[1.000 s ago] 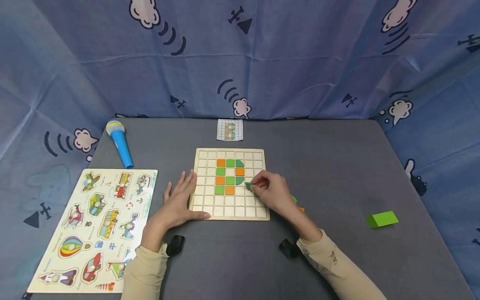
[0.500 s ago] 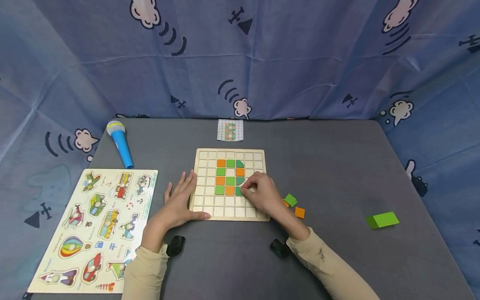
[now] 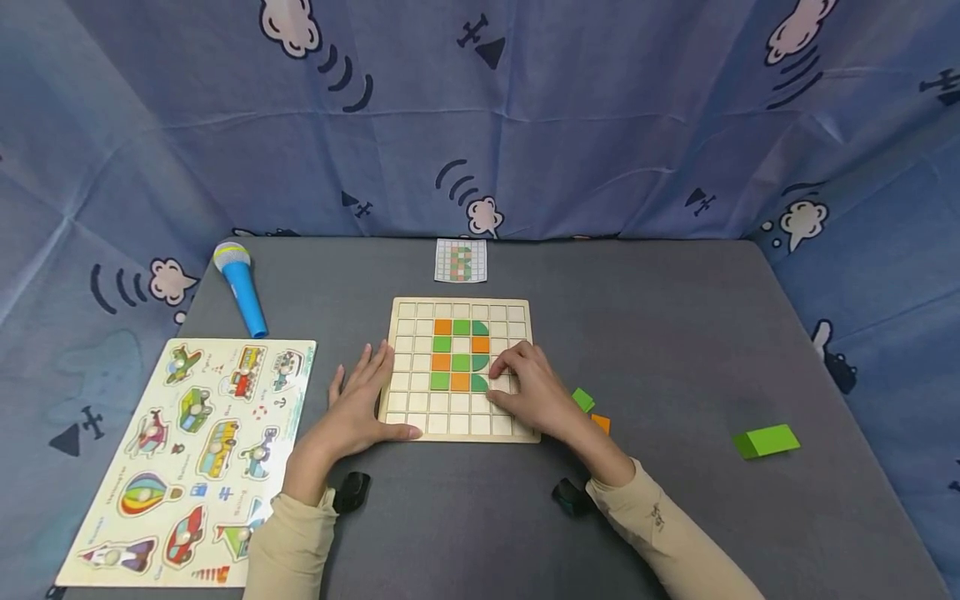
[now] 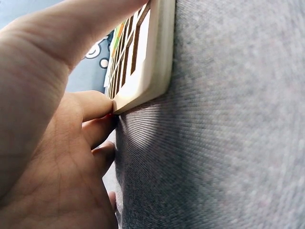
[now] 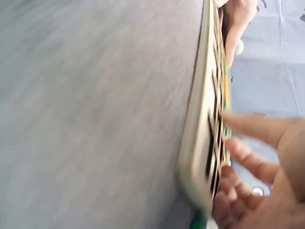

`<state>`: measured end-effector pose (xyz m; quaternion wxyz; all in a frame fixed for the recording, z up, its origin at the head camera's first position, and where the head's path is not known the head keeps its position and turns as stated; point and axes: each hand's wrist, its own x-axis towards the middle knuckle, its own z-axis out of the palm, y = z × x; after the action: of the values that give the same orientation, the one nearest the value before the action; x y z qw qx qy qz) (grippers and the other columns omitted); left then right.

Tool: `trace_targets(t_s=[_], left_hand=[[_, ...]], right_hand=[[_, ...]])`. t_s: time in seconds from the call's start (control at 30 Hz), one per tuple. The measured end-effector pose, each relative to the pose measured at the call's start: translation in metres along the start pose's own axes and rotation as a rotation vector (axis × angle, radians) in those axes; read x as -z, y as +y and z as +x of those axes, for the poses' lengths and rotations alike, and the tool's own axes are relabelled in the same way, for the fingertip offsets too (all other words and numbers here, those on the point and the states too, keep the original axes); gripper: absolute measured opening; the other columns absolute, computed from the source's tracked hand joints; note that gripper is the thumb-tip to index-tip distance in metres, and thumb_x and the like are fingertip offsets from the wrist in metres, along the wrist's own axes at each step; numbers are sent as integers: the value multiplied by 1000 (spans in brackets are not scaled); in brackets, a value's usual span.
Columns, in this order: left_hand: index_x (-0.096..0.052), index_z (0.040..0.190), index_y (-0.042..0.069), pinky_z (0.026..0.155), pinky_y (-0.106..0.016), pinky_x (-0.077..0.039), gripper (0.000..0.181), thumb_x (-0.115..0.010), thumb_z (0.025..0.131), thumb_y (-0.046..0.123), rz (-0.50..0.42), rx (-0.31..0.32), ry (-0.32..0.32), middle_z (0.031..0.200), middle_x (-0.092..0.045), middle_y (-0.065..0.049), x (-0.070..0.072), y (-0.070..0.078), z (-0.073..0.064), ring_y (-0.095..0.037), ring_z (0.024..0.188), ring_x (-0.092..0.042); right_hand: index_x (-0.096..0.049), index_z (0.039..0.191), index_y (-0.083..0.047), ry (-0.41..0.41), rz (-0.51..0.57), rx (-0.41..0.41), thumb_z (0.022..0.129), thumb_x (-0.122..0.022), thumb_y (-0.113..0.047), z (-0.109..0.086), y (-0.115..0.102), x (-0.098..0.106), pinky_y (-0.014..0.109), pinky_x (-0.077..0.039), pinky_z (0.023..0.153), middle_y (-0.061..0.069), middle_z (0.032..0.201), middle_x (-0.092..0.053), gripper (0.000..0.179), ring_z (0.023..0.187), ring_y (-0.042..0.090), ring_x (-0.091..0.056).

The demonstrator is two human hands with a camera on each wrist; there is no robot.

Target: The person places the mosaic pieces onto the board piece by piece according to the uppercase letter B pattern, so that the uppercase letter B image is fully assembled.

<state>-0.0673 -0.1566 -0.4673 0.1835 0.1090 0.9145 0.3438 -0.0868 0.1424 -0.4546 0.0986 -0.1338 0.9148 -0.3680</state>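
A wooden grid board (image 3: pixel 416 423) lies mid-table, with orange and green square tiles and dark green rounded tiles set in its cells. My left hand (image 3: pixel 356 421) rests against its left side, fingers spread along the edge and thumb over the front edge. In the left wrist view, a fingertip touches the board's corner. Over the board's right half is my right hand (image 3: pixel 534 390), thumb and index finger apart with nothing between them. Just left of those fingertips, a dark green rounded tile (image 3: pixel 478 382) sits in a cell, beside an orange square tile (image 3: pixel 460 382).
Loose green (image 3: pixel 582 399) and orange tiles (image 3: pixel 601 423) lie right of the board, partly behind the right wrist. A pattern card (image 3: pixel 461 261) lies behind it. At left are a picture puzzle board (image 3: pixel 217 400) and a blue toy microphone (image 3: pixel 243 292); a green block (image 3: pixel 767 441) stands far right.
My right hand brought the dark green rounded tile left into the fourth row of tiles, let it go and drew slightly back right. The left hand stayed put.
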Motion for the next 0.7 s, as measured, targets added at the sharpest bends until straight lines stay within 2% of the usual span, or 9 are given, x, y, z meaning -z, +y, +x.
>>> trace_targets(t_s=[0.17, 0.27, 0.37, 0.53, 0.7], left_hand=[[-11, 170, 5, 127, -68, 10, 131, -94, 78, 44, -1, -8, 6, 180, -5, -13, -1, 0, 0, -38, 167, 4], [-11, 171, 5, 127, -67, 10, 131, -94, 78, 45, 1, -10, 7, 180, -5, -12, -1, 0, 1, -37, 167, 4], [-11, 170, 5, 127, -67, 9, 131, -94, 78, 44, 3, -9, 7, 180, -5, -13, 0, 0, 1, -37, 167, 4], [-11, 170, 3, 127, -69, 9, 131, -95, 78, 43, -4, -14, 7, 180, -6, -14, 1, 0, 0, -39, 167, 4], [-12, 170, 2, 126, -69, 9, 131, -95, 77, 43, -8, -22, 8, 180, -6, -15, 1, 1, -1, -40, 167, 3]], right_hand=[[-71, 115, -13, -50, 58, 58, 94, -81, -18, -12, 14, 12, 48, -40, 100, 10, 132, -56, 24, 120, 29, -43], [-70, 120, -13, -43, 55, 62, 95, -81, -20, -18, 23, 20, 52, -40, 102, 10, 135, -55, 27, 123, 30, -43], [-71, 121, -13, -42, 54, 53, 98, -79, -20, -24, 32, 30, 56, -44, 105, 10, 134, -58, 25, 124, 31, -50], [-72, 125, -10, -47, 54, 28, 104, -70, -17, -32, 47, 50, 49, -51, 97, 11, 126, -65, 22, 112, 27, -62], [-71, 131, -9, -92, 56, -35, 109, -60, -15, -42, 59, 68, 39, -53, 96, 10, 131, -65, 25, 112, 23, -63]])
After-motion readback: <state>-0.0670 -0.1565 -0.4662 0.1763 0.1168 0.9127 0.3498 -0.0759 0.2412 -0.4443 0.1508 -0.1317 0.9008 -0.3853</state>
